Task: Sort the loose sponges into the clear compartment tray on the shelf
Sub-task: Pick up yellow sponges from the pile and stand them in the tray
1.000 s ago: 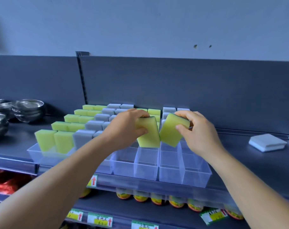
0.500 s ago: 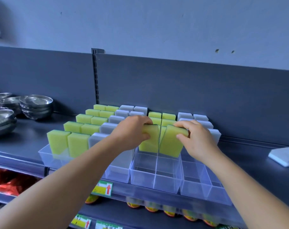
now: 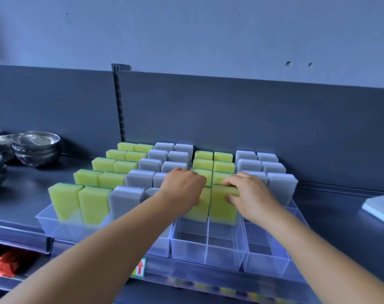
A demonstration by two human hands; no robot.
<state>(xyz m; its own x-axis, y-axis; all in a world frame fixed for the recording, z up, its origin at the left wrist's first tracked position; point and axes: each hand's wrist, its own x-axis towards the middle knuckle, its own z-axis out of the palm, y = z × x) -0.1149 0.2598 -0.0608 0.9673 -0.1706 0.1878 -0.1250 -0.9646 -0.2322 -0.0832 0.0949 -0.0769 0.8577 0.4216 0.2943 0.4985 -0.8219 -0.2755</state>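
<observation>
A dark grey store shelf ran beneath a pale wall, backed by a dark panel, with stacked steel bowls at its left end. On it sat the clear compartment tray, its rear rows packed with upright yellow-green and grey sponges standing on end.

Both hands were at the middle of the tray. The left hand held the left yellow sponge, though the back of the hand hid most of its grip. The right hand had its fingers curled over the top edge of the right yellow sponge, thumb pressed on the near face. Both sponges stood with their long axes upright, side by side either side of a divider, apparently in the second row from the front and just ahead of the filled yellow rows.

The likely step was seating them fully and letting go. Straight down was the only free path, since dividers hemmed each cell. The front row of cells stood empty and open toward the person. A loose white sponge lay flat on the shelf, well to the right, nearer the right hand.
</observation>
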